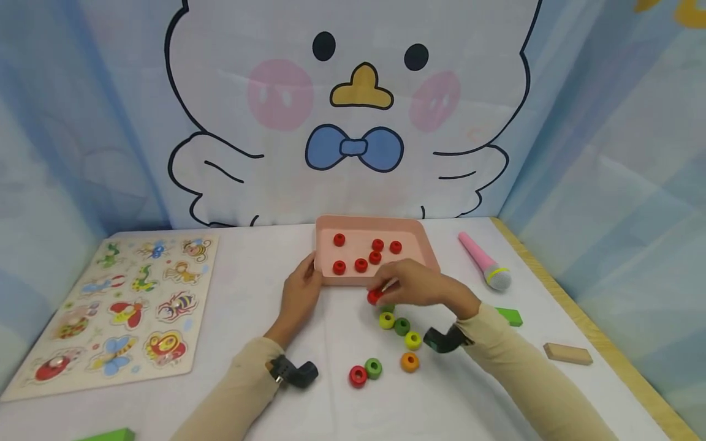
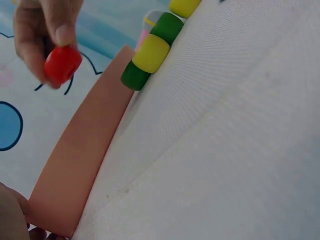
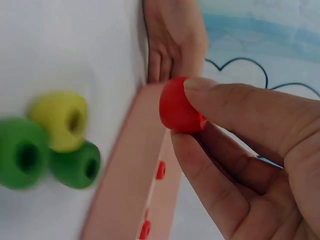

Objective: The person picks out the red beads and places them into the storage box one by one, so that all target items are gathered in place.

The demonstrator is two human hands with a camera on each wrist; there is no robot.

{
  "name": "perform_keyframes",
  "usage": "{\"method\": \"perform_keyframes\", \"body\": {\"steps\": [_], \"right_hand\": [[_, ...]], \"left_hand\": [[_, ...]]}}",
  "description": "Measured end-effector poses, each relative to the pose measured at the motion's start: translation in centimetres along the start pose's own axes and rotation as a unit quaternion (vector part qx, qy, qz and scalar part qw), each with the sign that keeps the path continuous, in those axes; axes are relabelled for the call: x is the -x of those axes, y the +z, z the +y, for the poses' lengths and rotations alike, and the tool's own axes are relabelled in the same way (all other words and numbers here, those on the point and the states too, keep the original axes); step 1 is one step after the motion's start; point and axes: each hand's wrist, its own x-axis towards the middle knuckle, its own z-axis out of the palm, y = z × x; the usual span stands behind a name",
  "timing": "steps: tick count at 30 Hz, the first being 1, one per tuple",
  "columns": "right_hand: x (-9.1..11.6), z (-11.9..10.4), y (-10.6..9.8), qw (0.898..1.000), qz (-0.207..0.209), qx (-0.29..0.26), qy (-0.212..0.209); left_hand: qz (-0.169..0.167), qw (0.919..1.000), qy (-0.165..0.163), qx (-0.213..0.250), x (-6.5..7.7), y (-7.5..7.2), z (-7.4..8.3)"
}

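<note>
My right hand (image 1: pixel 410 283) pinches a red bead (image 3: pixel 181 106) between thumb and fingers, just in front of the near wall of a pink tray (image 1: pixel 375 225). My left hand (image 1: pixel 300 294) grips the tray at its left side; part of its fingers is hidden. Several red beads (image 1: pixel 339 239) lie spread inside the tray. Below the right hand stands a line of green and yellow beads (image 1: pixel 387 320), with an orange bead (image 1: pixel 410 362) at its near end. Closer to me, a loose red bead (image 1: pixel 358 376) lies beside a green bead (image 1: pixel 373 368).
A wooden picture puzzle board (image 1: pixel 132 294) lies at the left. On the right are a pink toy microphone (image 1: pixel 482 260), a green block (image 1: pixel 510 316) and a plain wooden block (image 1: pixel 568 353). Another green block (image 1: pixel 110 435) shows at the near left edge. A printed curtain (image 1: pixel 353 190) stands behind the table.
</note>
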Motion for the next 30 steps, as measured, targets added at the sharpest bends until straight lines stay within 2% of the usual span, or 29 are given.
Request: {"method": "perform_keyframes", "body": {"steps": [2, 6, 11, 14, 22, 27, 30], "right_hand": [[-1.9, 0.3, -1.0, 0.999, 0.014, 0.030, 0.006], [-5.6, 1.4, -2.4, 0.996, 0.025, 0.077, 0.042], [-8.7, 3.1, -3.1, 0.992, 0.034, 0.076, 0.091], [-10.0, 3.8, -3.3, 0.990, 0.036, 0.058, 0.124], [-12.7, 4.7, -3.5, 0.980, 0.017, 0.007, 0.199], [-13.6, 5.0, -3.2, 0.975, 0.015, 0.002, 0.223], [-13.7, 5.0, -2.9, 0.976, 0.011, 0.004, 0.218]], "left_hand": [[0.003, 1.0000, 0.004, 0.007, -0.1, -0.2, -0.2], [0.007, 0.9999, 0.008, 0.013, -0.2, -0.4, -0.4], [0.000, 0.9999, -0.012, 0.006, -0.2, -0.3, -0.3], [-0.002, 0.9999, -0.011, 0.005, -0.2, -0.2, -0.4], [-0.006, 0.9997, 0.018, 0.014, -0.2, 0.1, -0.1], [-0.004, 0.9997, 0.024, 0.006, -0.3, 0.0, -0.2], [0.005, 0.9997, 0.024, 0.003, -0.3, -0.2, -0.5]]}}
